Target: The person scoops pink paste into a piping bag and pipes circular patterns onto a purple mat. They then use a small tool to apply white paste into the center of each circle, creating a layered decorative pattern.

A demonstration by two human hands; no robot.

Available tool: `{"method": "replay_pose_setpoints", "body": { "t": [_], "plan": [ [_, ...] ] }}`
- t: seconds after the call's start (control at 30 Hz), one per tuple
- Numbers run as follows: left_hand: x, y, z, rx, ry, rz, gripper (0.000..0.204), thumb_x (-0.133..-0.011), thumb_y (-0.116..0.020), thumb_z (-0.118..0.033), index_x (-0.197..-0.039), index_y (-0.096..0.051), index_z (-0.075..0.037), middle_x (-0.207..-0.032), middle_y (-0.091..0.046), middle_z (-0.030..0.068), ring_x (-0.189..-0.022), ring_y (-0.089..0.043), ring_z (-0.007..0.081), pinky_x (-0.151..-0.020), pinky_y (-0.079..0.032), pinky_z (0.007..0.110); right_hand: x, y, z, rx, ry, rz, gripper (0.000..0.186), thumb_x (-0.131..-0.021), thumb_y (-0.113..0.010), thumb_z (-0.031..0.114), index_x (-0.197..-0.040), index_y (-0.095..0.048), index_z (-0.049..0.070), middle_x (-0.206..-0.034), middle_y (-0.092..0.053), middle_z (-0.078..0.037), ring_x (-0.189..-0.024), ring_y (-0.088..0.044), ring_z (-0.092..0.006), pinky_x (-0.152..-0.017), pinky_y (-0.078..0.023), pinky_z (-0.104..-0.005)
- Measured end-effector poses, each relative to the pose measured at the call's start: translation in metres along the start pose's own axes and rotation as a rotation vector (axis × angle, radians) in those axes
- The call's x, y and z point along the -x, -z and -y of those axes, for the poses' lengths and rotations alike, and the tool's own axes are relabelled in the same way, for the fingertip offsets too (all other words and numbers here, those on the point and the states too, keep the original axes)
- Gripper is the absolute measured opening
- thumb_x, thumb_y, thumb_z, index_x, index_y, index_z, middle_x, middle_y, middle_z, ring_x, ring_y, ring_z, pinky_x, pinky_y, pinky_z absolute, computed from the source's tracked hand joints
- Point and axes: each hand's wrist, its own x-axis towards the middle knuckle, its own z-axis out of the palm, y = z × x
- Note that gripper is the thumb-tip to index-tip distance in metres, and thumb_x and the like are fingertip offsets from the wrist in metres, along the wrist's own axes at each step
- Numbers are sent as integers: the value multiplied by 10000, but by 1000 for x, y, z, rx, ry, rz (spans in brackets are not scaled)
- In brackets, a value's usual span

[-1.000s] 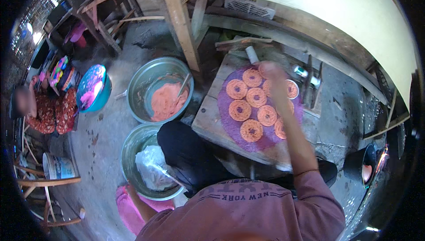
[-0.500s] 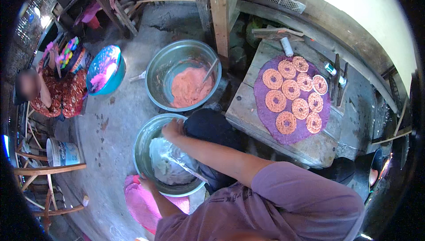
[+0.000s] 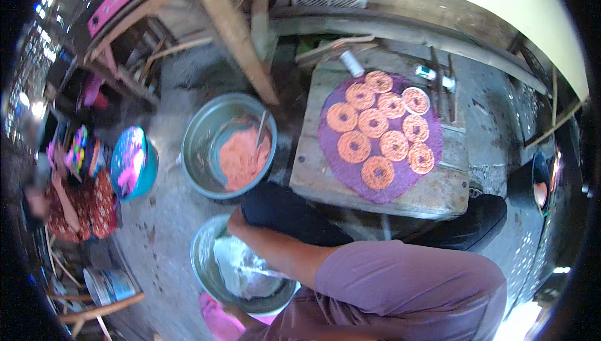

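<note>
My right hand, smeared by motion, is at the upper edge of a green-grey basin holding a white plastic bag, beside my knee; its fingers are unclear. My left hand is at that basin's lower rim above a pink cloth, its fingers mostly hidden. Another basin holds orange dough with a metal utensil. On a wooden board, a purple mat carries several orange ring-shaped pieces, one on a white round item. A white cylinder lies above the mat.
At left a person sits by a turquoise basin with pink contents. Wooden benches and beams run along the back. A white bucket stands lower left, a dark container at right, and more sticks lie beside the mat.
My right hand has moved from over the orange pieces down and left to the lower basin. My left hand stays at that basin's rim. The camera view has shifted.
</note>
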Motion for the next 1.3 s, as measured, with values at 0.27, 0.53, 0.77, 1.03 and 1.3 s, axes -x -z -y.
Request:
{"method": "replay_pose_setpoints", "body": {
  "t": [0.27,0.53,0.77,1.03,1.3],
  "plan": [
    [67,-44,-200,186,-272,180,670,-907,-526,-472,-1296,-472,70,-1261,-556,205,-1120,-555,301,-951,-432,380,66,47,17,28,566,244,283,-809,-633,267,-927,-681,14,-993,-658,-224,-929,-651,-376,-788,-513,-493],
    [150,-34,-390,340,-592,480,626,-897,-540,-430,-1291,-485,53,-1240,-570,182,-1105,-561,280,-945,-433,364,80,143,26,-358,581,224,515,-685,-754,387,-977,-626,-18,-932,-652,-221,-880,-639,-377,-763,-491,-481],
    [231,6,-466,445,-729,731,590,-888,-553,-392,-1287,-497,38,-1221,-582,163,-1091,-567,261,-941,-433,349,176,305,21,-789,885,44,364,-731,-738,225,-940,-563,-16,-865,-596,-169,-830,-577,-247,-722,-437,-393],
    [291,70,-498,587,-799,1050,551,-878,-567,-349,-1282,-511,21,-1199,-596,141,-1076,-573,239,-935,-434,333,311,564,-113,-706,928,-891,269,-750,-754,220,-794,-606,0,-740,-567,-99,-710,-556,-177,-630,-447,-348],
    [482,1,-590,738,-1020,1506,434,-847,-554,-211,-1225,-565,1,-1145,-617,89,-1008,-588,190,-893,-437,304,498,680,-344,-749,380,-1318,288,-792,-711,271,-848,-643,-3,-677,-552,-1,-585,-474,-87,-522,-370,-269]
  ]
}}
